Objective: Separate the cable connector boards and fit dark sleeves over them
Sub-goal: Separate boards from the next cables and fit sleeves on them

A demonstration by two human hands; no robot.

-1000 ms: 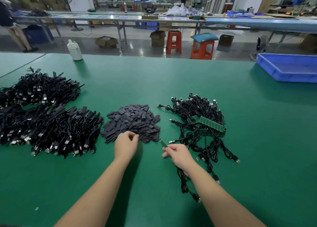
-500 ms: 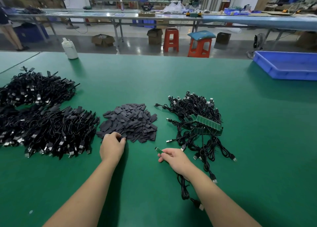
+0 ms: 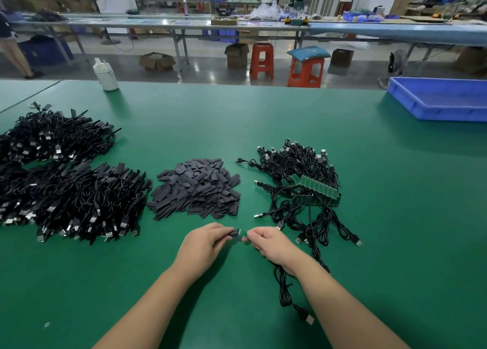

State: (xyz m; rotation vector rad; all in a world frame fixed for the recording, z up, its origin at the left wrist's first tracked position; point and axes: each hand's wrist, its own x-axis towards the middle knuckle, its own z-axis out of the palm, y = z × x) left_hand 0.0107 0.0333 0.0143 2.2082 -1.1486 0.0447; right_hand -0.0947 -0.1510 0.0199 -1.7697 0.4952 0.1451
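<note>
Sleeves (image 3: 196, 188) lie heaped on the green worktop (image 3: 263, 122) just beyond the left hand (image 3: 204, 240), unsleeved cables (image 3: 297, 180) beyond the right hand (image 3: 271, 243). The left hand pinches one dark sleeve (image 3: 232, 233) against the small green board (image 3: 241, 232), which the right hand pinches. A tilted board could snag the sleeve's mouth and buckle it.

Bare forearms, seemingly sleeveless, ringless hands (image 3: 237, 243)
</note>
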